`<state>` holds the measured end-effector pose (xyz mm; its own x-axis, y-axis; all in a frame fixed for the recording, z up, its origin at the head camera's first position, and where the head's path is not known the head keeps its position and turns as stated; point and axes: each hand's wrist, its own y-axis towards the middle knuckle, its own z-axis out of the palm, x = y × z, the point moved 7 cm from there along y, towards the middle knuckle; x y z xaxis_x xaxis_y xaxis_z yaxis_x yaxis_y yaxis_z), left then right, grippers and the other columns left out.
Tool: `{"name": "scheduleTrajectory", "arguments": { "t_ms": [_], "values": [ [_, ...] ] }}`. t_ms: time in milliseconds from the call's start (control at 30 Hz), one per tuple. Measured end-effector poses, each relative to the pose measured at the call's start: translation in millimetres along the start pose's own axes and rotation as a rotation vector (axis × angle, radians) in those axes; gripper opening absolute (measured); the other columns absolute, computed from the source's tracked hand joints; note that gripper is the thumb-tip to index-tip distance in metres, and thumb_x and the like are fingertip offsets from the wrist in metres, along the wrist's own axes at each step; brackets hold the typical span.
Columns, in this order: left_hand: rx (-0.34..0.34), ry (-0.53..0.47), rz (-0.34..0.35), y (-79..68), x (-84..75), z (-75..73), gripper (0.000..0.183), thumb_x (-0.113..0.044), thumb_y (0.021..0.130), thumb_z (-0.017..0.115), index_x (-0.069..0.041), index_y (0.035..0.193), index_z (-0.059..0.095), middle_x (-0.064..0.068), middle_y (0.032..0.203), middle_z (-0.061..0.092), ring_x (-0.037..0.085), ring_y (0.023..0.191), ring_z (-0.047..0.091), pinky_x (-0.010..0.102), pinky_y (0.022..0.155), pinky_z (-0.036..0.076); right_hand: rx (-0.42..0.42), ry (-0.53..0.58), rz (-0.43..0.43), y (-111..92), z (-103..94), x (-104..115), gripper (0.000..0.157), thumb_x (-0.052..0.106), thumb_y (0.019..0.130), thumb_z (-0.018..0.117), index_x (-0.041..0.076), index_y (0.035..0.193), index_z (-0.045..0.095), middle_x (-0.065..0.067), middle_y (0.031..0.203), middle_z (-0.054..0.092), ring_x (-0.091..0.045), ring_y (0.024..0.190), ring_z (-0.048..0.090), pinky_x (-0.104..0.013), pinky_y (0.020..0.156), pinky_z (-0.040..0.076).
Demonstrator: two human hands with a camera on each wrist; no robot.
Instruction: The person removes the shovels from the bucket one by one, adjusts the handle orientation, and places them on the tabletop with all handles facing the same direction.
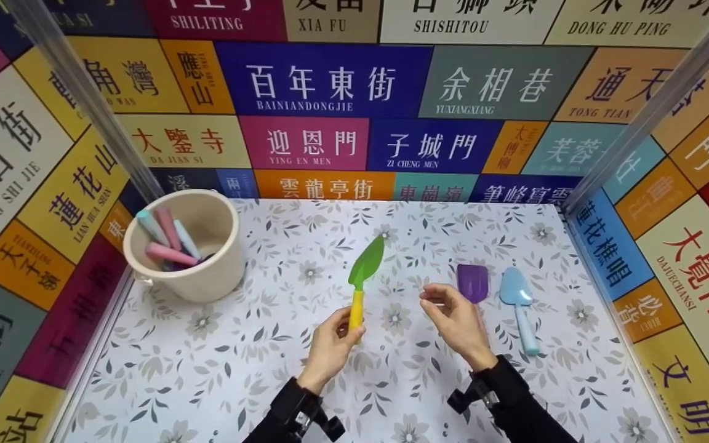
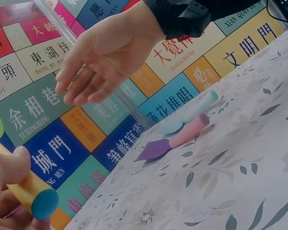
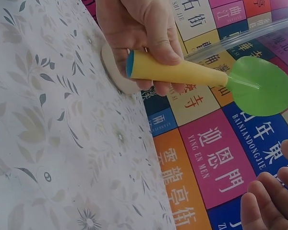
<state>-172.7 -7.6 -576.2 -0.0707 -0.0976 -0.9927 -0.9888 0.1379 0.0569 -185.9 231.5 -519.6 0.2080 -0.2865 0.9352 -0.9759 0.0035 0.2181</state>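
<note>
My left hand [image 1: 328, 347] grips the yellow handle of a green garden trowel [image 1: 367, 261], its blade pointing away from me. In the right wrist view the trowel [image 3: 177, 74] hangs above the table, thumb pressed along the handle, whose end is blue. My right hand [image 1: 456, 317] hovers with relaxed fingers and holds nothing, as the left wrist view of that hand [image 2: 110, 57] also shows. Beneath it on the table lies a small shovel with a purple blade [image 1: 472, 283] and pink handle [image 2: 191, 130], partly hidden in the head view. A light blue trowel [image 1: 517, 295] lies to its right.
A cream bucket [image 1: 225, 271] stands at the back left, with several pink and light blue handles [image 1: 170, 253] sticking up inside. The table [image 1: 256, 381] has a leaf-patterned cover. Colourful sign-printed panels [image 1: 324, 80] wall the back and both sides, with clear corner posts [image 1: 644, 111].
</note>
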Motion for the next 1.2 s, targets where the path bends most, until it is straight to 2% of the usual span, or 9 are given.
{"name": "scheduleTrajectory", "arguments": {
  "t_ms": [200,433,600,767,967,1200],
  "values": [
    [-0.073,0.080,0.059,-1.5,-3.3,4.0,0.041,-0.006,0.097,0.076,0.010,0.132,0.064,0.028,0.117,0.076,0.038,0.101,0.076,0.030,0.083,0.065,-0.010,0.059,0.054,-0.7,16.6,-4.2,0.024,-0.006,0.098,0.067,-0.016,0.120,0.064,-0.033,0.111,0.072,0.005,0.096,0.066,-0.014,0.087,0.055],
    [-0.144,0.159,0.086,-3.9,-7.5,15.2,0.041,-0.010,0.093,0.082,0.006,0.128,0.069,0.023,0.112,0.079,0.035,0.095,0.078,0.030,0.081,0.065,-0.003,0.122,0.149,-0.5,42.9,-5.7,0.027,-0.003,0.098,0.068,-0.016,0.122,0.064,-0.030,0.114,0.072,0.000,0.095,0.067,-0.016,0.089,0.056],
    [-0.161,0.212,0.126,-5.4,-10.1,23.2,0.040,-0.014,0.091,0.084,0.003,0.124,0.071,0.020,0.108,0.080,0.033,0.091,0.079,0.037,0.082,0.066,0.013,0.161,0.220,1.4,60.6,-5.7,0.030,-0.001,0.098,0.069,-0.014,0.125,0.065,-0.029,0.118,0.073,-0.004,0.096,0.067,-0.018,0.089,0.056],
    [-0.156,0.237,0.146,-7.8,-11.8,29.3,0.040,-0.014,0.089,0.085,0.003,0.122,0.072,0.019,0.108,0.080,0.031,0.089,0.079,0.036,0.081,0.066,0.023,0.171,0.271,2.9,73.0,-4.7,0.030,0.002,0.098,0.072,-0.011,0.124,0.068,-0.022,0.116,0.075,-0.009,0.096,0.068,-0.020,0.089,0.056],
    [-0.168,0.247,0.137,-9.3,-11.1,32.8,0.039,-0.009,0.087,0.086,0.002,0.122,0.072,0.018,0.108,0.080,0.030,0.088,0.079,0.036,0.079,0.066,0.015,0.171,0.287,3.1,80.5,-1.4,0.029,0.004,0.097,0.074,-0.012,0.120,0.070,-0.018,0.107,0.077,-0.010,0.091,0.068,-0.021,0.085,0.056],
    [-0.174,0.229,0.153,-10.4,-11.5,33.9,0.039,-0.009,0.087,0.086,0.003,0.121,0.071,0.019,0.106,0.080,0.031,0.088,0.079,0.036,0.080,0.066,0.034,0.152,0.250,3.6,81.0,2.9,0.028,0.004,0.097,0.074,-0.013,0.118,0.070,-0.020,0.107,0.076,-0.011,0.092,0.069,-0.021,0.084,0.056]
  ]
}}
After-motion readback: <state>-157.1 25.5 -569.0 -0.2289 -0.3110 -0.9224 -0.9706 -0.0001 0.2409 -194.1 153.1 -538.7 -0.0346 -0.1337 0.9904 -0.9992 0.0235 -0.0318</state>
